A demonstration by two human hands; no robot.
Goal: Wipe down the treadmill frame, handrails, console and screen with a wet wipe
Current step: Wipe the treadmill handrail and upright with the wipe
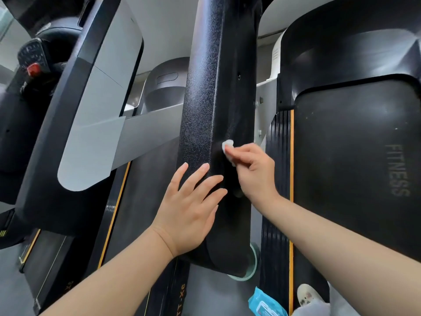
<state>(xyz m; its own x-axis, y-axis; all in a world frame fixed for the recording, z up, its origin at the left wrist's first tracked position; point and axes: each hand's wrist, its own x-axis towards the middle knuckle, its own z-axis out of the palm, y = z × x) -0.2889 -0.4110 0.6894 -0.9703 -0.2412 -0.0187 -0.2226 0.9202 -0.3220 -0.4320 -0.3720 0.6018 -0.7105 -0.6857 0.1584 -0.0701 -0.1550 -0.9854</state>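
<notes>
A person's right hand (pixel 252 172) pinches a folded white wet wipe (pixel 228 148) in curled fingers, pressing it against the black textured treadmill upright (pixel 202 106). The left hand (pixel 189 213) lies flat on the same upright just below the wipe, fingers straight and slightly spread. A blue wipes packet (pixel 265 304) lies on the floor below the upright's base, beside the running belt (pixel 355 160) marked FITNESS.

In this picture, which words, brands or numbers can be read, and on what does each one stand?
"FITNESS": on the black running belt at right, turned sideways.
"X6", after unclear letters: on the black side rail at the bottom.
Blue wipes packet: print too small to read.
Console keypad at upper left: too blurred to read.
</notes>
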